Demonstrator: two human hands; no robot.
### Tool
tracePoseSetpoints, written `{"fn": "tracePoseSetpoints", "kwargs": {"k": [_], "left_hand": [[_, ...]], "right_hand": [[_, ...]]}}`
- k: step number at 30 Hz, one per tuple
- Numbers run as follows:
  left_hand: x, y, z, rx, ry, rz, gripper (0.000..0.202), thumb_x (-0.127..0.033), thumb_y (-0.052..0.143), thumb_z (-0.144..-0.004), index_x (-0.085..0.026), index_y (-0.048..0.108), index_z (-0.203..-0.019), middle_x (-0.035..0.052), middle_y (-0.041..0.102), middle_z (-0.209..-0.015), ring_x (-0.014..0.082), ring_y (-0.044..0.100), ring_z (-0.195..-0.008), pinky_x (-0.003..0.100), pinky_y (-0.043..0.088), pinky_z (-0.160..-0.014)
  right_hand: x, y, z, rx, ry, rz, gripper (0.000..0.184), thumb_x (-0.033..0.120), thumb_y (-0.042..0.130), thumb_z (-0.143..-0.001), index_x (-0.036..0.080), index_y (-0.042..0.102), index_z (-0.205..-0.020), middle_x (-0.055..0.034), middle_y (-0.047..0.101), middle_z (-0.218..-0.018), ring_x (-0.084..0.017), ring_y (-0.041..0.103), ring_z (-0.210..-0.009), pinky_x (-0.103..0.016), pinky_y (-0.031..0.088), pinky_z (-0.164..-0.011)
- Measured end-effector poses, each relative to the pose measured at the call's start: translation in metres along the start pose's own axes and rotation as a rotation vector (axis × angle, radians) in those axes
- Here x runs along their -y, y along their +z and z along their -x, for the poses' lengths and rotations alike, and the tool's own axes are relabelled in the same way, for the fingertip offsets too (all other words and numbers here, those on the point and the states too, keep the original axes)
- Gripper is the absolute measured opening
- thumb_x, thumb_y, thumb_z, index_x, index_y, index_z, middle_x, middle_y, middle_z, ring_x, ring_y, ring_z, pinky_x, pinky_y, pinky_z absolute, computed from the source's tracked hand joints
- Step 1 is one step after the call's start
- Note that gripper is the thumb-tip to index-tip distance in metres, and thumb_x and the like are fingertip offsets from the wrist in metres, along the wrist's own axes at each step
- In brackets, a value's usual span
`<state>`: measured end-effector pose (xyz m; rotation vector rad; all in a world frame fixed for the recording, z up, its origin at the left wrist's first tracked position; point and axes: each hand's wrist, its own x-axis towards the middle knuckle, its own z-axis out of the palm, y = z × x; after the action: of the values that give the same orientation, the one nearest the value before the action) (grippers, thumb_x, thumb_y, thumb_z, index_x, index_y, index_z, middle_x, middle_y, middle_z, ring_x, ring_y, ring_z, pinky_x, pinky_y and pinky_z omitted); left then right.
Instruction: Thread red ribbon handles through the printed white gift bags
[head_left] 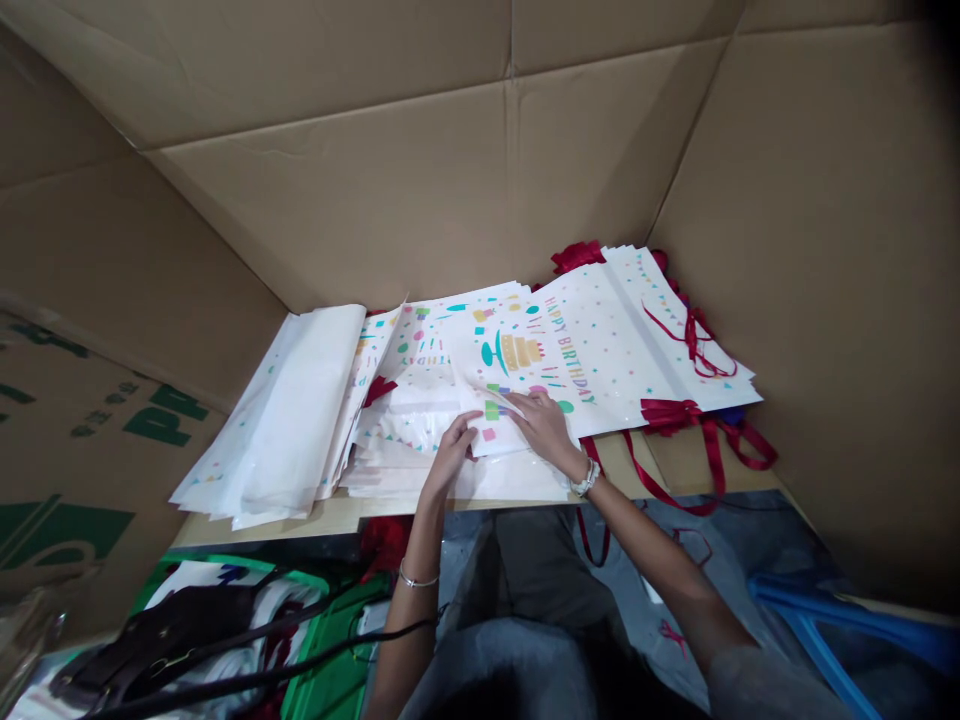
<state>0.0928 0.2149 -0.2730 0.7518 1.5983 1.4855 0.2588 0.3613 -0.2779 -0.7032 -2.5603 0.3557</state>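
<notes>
A flat white gift bag (517,350) printed with a cake and "HAPPY BIRTHDAY" lies in front of me on other printed bags. My left hand (454,450) is closed on its near left edge, thumb and fingers curled in. My right hand (544,430) is closed on a slightly lifted fold near the bag's front edge, just right of the left hand. Beneath both hands are more white sheets in clear plastic (409,470). To the left sits a pile of white bags (300,410), and on the right dark red ribbons (671,412) hang from stacked bags.
Cardboard walls (375,210) enclose the work table (330,518) at the back and sides. Below on the left, a green crate (330,660) stands with a dark handbag (157,640) over it. A blue frame (825,640) is at lower right.
</notes>
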Motion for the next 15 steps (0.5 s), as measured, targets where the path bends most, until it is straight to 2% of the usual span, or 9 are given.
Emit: {"fn": "tracePoseSetpoints", "kwargs": {"k": [3, 6, 11, 15], "left_hand": [[0.001, 0.000, 0.003, 0.016, 0.009, 0.035, 0.056, -0.046, 0.074, -0.080, -0.019, 0.063, -0.128, -0.0050, 0.051, -0.071, 0.0116, 0.048, -0.059, 0.021, 0.043, -0.052], [0.002, 0.004, 0.002, -0.030, 0.021, 0.047, 0.060, -0.048, 0.077, -0.079, -0.019, 0.058, -0.127, -0.0080, 0.047, -0.066, 0.0106, 0.043, -0.054, 0.020, 0.038, -0.049], [0.007, 0.013, -0.002, -0.140, 0.057, 0.043, 0.067, -0.049, 0.078, -0.078, -0.022, 0.048, -0.131, -0.0126, 0.036, -0.060, 0.0094, 0.034, -0.047, 0.020, 0.029, -0.044], [0.010, 0.014, -0.001, -0.173, 0.059, 0.051, 0.060, -0.051, 0.079, -0.078, -0.023, 0.047, -0.120, -0.0127, 0.040, -0.059, 0.0093, 0.034, -0.047, 0.020, 0.028, -0.046]], "right_hand": [[-0.001, 0.003, -0.002, -0.052, 0.079, -0.107, 0.046, 0.041, 0.037, -0.113, 0.024, 0.068, -0.143, -0.0056, 0.074, -0.131, -0.027, 0.058, -0.113, -0.041, 0.049, -0.097], [0.000, 0.003, -0.003, -0.067, 0.114, -0.155, 0.049, 0.045, 0.036, -0.112, 0.022, 0.071, -0.138, -0.0068, 0.076, -0.124, -0.028, 0.059, -0.112, -0.040, 0.050, -0.096], [0.000, 0.004, -0.001, -0.060, 0.104, -0.166, 0.049, 0.044, 0.037, -0.113, 0.021, 0.070, -0.140, -0.0069, 0.075, -0.128, -0.027, 0.058, -0.113, -0.040, 0.049, -0.099], [-0.001, 0.007, 0.000, -0.094, 0.086, -0.171, 0.047, 0.044, 0.040, -0.112, 0.021, 0.070, -0.140, -0.0051, 0.074, -0.131, -0.028, 0.057, -0.111, -0.041, 0.048, -0.097]]}}
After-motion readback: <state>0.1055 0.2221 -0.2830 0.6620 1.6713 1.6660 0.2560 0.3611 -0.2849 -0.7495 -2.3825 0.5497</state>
